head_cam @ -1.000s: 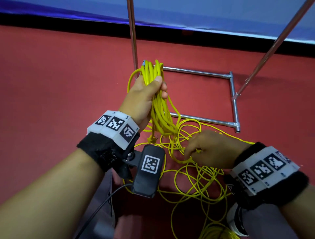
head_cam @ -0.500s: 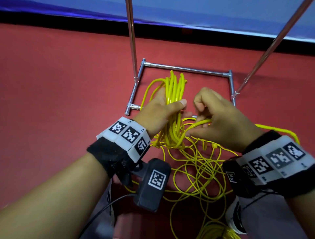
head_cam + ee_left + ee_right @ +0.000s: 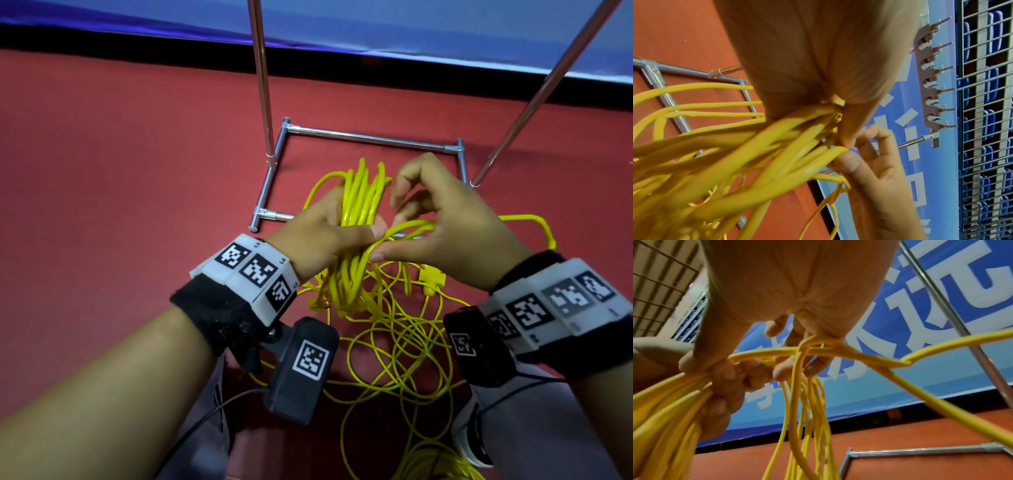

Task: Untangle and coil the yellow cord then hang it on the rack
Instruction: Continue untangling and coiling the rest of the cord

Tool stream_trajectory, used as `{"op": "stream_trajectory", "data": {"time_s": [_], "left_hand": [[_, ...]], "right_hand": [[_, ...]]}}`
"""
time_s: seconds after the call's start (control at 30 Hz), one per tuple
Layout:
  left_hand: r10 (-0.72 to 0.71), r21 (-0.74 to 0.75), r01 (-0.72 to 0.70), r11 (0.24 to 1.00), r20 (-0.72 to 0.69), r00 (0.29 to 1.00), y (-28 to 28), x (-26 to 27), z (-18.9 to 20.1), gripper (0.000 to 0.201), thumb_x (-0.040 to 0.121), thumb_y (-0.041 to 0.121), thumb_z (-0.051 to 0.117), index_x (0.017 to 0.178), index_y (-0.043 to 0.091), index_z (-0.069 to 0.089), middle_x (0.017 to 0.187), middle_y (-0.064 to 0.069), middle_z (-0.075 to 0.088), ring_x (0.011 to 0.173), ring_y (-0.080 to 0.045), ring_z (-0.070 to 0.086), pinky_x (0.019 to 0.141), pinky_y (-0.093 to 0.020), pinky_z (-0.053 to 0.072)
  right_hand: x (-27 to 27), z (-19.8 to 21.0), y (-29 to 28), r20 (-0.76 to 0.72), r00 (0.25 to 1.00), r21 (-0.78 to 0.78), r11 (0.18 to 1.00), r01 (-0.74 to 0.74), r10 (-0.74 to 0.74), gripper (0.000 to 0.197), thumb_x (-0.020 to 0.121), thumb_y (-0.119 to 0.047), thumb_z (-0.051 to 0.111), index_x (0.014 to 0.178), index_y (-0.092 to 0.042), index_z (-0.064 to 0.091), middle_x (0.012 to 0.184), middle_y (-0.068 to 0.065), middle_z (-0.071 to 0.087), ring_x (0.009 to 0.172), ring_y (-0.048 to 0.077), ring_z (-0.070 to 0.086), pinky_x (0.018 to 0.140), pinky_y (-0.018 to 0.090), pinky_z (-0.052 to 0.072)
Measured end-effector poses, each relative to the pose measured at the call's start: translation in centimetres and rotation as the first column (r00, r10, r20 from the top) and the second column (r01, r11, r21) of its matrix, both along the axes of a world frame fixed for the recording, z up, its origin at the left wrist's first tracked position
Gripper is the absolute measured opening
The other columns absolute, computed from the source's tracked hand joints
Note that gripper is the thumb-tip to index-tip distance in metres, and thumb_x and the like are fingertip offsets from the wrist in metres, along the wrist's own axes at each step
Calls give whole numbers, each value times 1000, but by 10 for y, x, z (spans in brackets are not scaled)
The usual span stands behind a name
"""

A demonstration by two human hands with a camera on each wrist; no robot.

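Observation:
My left hand [image 3: 329, 233] grips a bundle of coiled loops of the yellow cord [image 3: 361, 202], thumb pressed across them; the loops stick up past my fingers and hang below. My right hand [image 3: 442, 226] is close beside it and pinches one strand of the cord [image 3: 404, 229] between thumb and fingers, right against the bundle. In the left wrist view the bundle [image 3: 756, 146] runs through my left hand. In the right wrist view the pinched strand [image 3: 838, 352] crosses under my right hand. More cord lies loose and tangled on the red floor [image 3: 394, 342]. The rack's chrome base [image 3: 370, 137] stands behind.
Two chrome uprights of the rack [image 3: 262, 85] rise from the base. A blue banner [image 3: 342, 24] runs along the back edge of the floor. A brown hook strip [image 3: 929, 81] shows against it in the left wrist view. A grey shoe [image 3: 469, 435] is near the loose cord.
Both hands have come down and toward me, closer together. My right hand rose from the loose cord on the floor and brought a strand up to the bundle in my left hand.

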State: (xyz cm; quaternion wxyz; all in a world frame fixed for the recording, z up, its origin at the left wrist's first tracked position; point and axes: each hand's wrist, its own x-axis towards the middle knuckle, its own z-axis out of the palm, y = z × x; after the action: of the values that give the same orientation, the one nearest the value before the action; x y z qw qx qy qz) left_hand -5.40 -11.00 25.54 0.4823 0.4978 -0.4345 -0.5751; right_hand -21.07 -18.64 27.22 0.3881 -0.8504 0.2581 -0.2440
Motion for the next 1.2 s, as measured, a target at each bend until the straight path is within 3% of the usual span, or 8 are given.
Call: {"op": "stream_trajectory", "data": {"time_s": [0.2,0.37,0.47,0.6,0.8,0.93,1.1,1.2], "left_hand": [[-10,8,10,1000,-15,1000,0,10,0,13,78,9,58,88,10,52,68,-3,60,65,-27,50,59,-35,45],[31,58,-29,998,-23,999,-1,15,0,24,78,9,58,98,3,45,63,-5,60,51,-22,50,45,-26,44],[81,110,-77,991,-39,996,-1,12,-3,22,89,3,59,104,8,44,70,-4,57,49,-12,57,41,-22,46],[-8,92,1,996,71,997,2,4,-3,20,89,8,63,98,14,46,75,-6,54,53,-6,55,44,-20,45],[-16,94,6,996,105,994,2,2,-2,18,92,0,54,88,16,47,65,-3,51,47,-3,53,41,-18,44],[52,94,-63,994,114,992,1,1,-4,18,92,3,57,96,17,47,69,-3,51,47,-4,54,41,-20,44],[101,79,-109,991,93,991,-1,-2,-5,25,90,2,58,106,17,45,70,-1,52,49,-7,53,43,-20,44],[92,72,-99,993,90,992,0,-3,-4,25,89,0,59,104,16,47,67,2,52,47,-6,53,43,-19,45]], "right_hand": [[-28,-18,-19,-271,962,-39,999,4,-14,21,79,-20,74,89,-32,60,80,-6,65,76,8,58,72,22,44],[-32,-23,-24,-324,946,-90,996,-3,-26,11,91,-21,58,90,-32,61,83,1,62,80,13,53,78,29,38],[-27,-18,-24,-371,926,-237,971,-26,-66,26,87,-32,45,101,-27,67,82,-8,56,84,16,54,84,41,37],[-16,-14,-21,-397,916,-389,915,-110,-58,41,84,-39,37,109,-27,68,84,-9,54,87,18,51,92,36,26],[-13,-8,-13,-158,947,-412,890,194,-279,30,65,-24,70,93,-23,58,93,-6,49,89,18,44,80,27,30],[-11,-7,-1,-116,930,-142,933,331,-348,12,74,-15,71,72,-17,59,62,-5,53,56,7,46,55,14,36],[7,-18,10,-117,884,184,865,467,-452,37,76,-50,69,72,-13,67,67,10,69,68,29,66,67,39,53],[13,-21,9,-102,892,310,838,449,-440,24,79,-34,73,77,-11,66,69,12,69,62,24,64,64,37,52]]}}
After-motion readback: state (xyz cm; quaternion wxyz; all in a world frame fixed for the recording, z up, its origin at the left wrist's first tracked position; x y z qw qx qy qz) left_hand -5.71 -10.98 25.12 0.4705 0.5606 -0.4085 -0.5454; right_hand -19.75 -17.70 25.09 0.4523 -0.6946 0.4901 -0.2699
